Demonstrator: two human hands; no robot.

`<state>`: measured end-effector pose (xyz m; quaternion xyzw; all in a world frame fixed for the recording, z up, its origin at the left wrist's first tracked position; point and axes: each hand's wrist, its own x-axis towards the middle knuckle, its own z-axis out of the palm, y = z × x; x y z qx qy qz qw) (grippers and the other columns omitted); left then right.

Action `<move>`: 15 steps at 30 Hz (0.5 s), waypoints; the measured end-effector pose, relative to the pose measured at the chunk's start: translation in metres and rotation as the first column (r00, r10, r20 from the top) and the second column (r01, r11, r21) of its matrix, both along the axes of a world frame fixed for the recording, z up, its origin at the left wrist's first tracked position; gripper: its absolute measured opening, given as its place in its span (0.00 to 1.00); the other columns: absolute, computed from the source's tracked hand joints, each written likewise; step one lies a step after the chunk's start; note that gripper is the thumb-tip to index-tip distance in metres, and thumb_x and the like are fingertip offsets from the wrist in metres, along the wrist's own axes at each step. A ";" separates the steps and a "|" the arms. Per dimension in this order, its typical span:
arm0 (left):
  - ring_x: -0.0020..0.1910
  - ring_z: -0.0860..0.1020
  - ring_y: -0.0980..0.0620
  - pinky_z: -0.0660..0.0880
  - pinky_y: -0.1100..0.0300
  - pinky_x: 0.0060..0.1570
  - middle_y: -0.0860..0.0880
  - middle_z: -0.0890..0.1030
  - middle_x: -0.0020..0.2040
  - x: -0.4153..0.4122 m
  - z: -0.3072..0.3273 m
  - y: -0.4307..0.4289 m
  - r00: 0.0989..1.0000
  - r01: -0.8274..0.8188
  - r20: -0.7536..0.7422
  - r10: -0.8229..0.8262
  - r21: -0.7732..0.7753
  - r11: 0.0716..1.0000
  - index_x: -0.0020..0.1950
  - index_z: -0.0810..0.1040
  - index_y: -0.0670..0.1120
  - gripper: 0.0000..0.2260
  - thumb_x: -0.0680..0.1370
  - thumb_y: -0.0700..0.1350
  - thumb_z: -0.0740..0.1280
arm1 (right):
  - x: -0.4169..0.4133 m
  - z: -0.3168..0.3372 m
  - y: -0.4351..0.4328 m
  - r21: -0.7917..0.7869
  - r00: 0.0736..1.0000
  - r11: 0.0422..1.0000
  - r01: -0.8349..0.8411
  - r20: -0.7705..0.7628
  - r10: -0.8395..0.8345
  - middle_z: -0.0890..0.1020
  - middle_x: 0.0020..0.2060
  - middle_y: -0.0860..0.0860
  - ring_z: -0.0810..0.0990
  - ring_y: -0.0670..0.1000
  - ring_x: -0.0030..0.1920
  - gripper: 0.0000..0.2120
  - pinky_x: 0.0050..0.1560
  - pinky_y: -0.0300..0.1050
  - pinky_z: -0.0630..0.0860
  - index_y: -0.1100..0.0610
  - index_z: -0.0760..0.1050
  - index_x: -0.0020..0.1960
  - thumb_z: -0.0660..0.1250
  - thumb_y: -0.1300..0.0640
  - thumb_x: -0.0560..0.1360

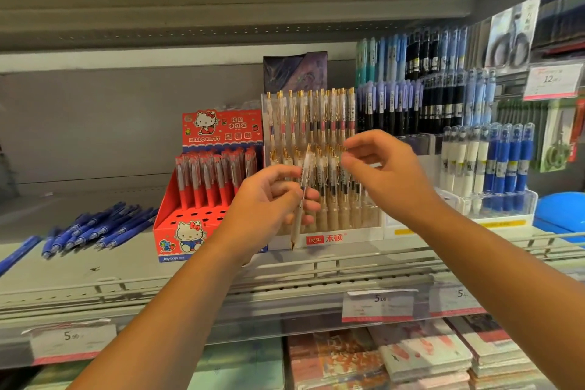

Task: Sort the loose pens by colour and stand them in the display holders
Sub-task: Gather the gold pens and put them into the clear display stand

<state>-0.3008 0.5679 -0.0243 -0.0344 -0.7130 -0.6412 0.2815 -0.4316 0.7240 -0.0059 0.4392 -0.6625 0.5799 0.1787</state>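
Left hand grips one cream pen, upright, gold tip down, in front of one white display holder. Right hand is half open, thumb and forefinger apart near the pen's top, holding nothing. One red Hello Kitty holder stands just left. Loose blue pens are heaped on the shelf, too overlapped to count.
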 end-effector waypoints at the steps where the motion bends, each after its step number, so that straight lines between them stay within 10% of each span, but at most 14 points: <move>1: 0.46 0.85 0.44 0.82 0.57 0.40 0.41 0.86 0.46 -0.001 0.000 0.002 1.000 0.010 -0.011 -0.010 -0.009 1.000 0.62 0.74 0.42 0.12 0.80 0.32 0.63 | 0.006 0.001 -0.002 0.009 0.995 0.997 -0.078 0.057 0.077 0.83 0.45 0.46 0.81 0.43 0.46 0.09 0.48 0.37 0.79 0.52 0.77 0.55 0.71 0.57 0.76; 9: 0.46 0.83 0.57 0.78 0.62 0.44 0.54 0.85 0.44 -0.015 0.014 0.021 0.975 -0.220 -0.109 0.192 -0.395 0.892 0.58 0.74 0.53 0.12 0.78 0.41 0.69 | 0.016 0.014 0.001 -0.118 0.959 0.974 -0.192 0.187 0.212 0.83 0.43 0.54 0.86 0.52 0.39 0.11 0.39 0.47 0.83 0.52 0.78 0.51 0.72 0.65 0.74; 15: 0.66 0.71 0.52 0.70 0.47 0.64 0.53 0.73 0.67 -0.027 0.034 0.001 0.785 -0.559 -0.453 0.422 -0.811 0.169 0.69 0.69 0.53 0.27 0.73 0.60 0.71 | -0.013 0.022 0.026 -0.255 0.971 0.966 -0.041 0.216 0.098 0.80 0.42 0.53 0.85 0.50 0.40 0.11 0.35 0.45 0.83 0.49 0.78 0.49 0.69 0.65 0.77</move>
